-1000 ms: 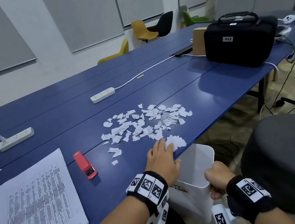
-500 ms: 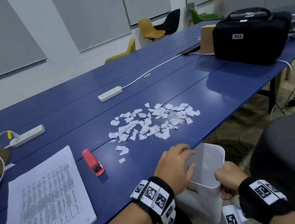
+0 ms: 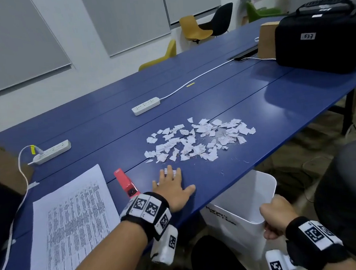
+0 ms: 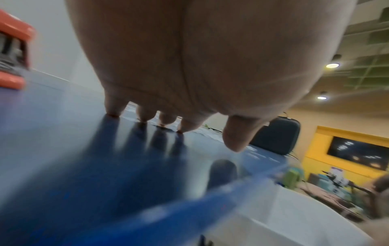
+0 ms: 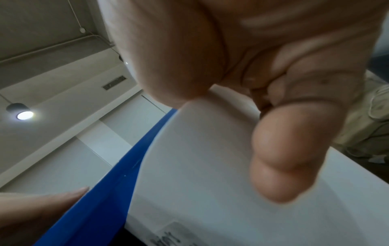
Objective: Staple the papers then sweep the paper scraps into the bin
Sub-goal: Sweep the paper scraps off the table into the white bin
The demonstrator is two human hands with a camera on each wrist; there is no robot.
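blue bench (image 3: 245,98), contents left to right: cardboard box (image 3: 1,169) at far left edge; white power strip (image 3: 52,151) with cable; printed papers (image 3: 73,225) lying flat at the near left, no staple discernible; red stapler (image 3: 126,183) just right of the papers, unheld; left hand (image 3: 173,189), palm down on the bench beside the stapler, fingers straight and spread, fingertips (image 4: 112,108) touching the surface, a few small paper scraps under and just ahead of them; second white power strip (image 3: 146,105) farther back; main heap of white paper scraps (image 3: 199,141) at mid-bench, near the front edge, apart from the left hand; white bin (image 3: 244,211) held below the bench's front edge, its rim just under the edge; right hand (image 3: 275,214) curled round the bin's near rim, thumb (image 5: 280,158) inside against the wall; black case (image 3: 323,36) labelled 537 at far right.
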